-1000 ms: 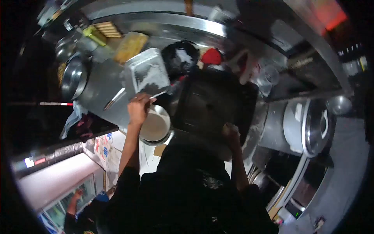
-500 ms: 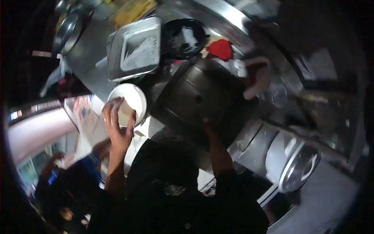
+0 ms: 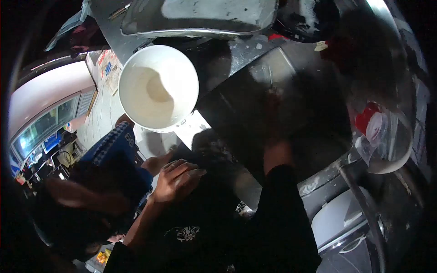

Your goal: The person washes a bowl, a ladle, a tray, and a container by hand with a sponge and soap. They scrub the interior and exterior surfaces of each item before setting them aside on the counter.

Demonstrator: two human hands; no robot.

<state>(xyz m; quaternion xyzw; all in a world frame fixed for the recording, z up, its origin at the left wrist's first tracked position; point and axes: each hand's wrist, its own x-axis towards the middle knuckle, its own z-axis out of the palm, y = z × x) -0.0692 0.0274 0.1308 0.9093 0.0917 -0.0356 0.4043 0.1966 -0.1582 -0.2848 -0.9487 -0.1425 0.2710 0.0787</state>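
My left hand [image 3: 178, 179] is below the white bucket [image 3: 182, 59], apart from it, with whitish residue on its curled fingers, which are together with nothing visible in them. Pale material [image 3: 148, 102] covers the bottom of the bucket. My right hand [image 3: 274, 107] reaches over a dark rectangular metal tray or basin [image 3: 227, 123]. Deep shadow hides its fingers, so what it touches or holds cannot be made out.
A metal tray [image 3: 195, 32] with white residue lies at the top, beside a dark round pan [image 3: 302, 22]. At right is a clear container [image 3: 393, 150] near a red item [image 3: 366, 119]. Another person in blue [image 3: 114, 148] is at left. A white lidded pot [image 3: 339, 220] is lower right.
My left hand has come out of the bucket's opening and down toward my body. My right hand reaches farther up over the dark tray or basin. The view has shifted closer to the bucket.
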